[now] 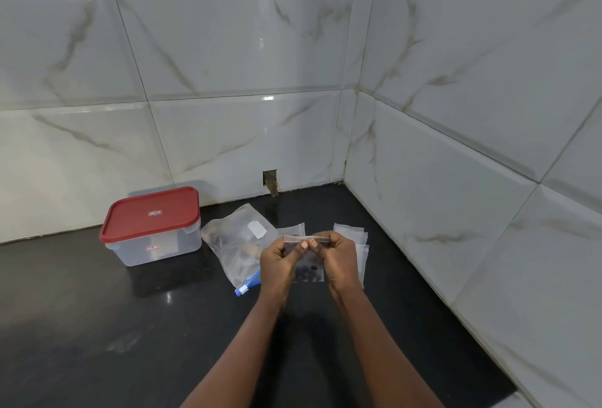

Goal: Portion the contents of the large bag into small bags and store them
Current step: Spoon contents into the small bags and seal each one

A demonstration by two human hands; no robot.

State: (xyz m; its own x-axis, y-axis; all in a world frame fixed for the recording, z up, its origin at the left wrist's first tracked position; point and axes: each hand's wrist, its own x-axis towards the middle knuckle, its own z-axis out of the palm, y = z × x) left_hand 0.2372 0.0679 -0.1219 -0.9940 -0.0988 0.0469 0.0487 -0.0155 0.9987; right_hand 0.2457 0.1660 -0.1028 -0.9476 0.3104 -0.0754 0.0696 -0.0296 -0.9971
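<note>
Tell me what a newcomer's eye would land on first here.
The left hand and right hand pinch the top of a small clear plastic bag holding dark pieces at centre, above the glossy black countertop. To the left stands a clear rectangular plastic box with a red lid, by the white marble-look tiled wall.

Glossy black counter (97,326), clear plastic bags (234,238)

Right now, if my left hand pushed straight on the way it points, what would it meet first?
Probably the large bag lying on the counter just beyond your left hand, which pinches the small bag; depth is hard to judge.
</note>
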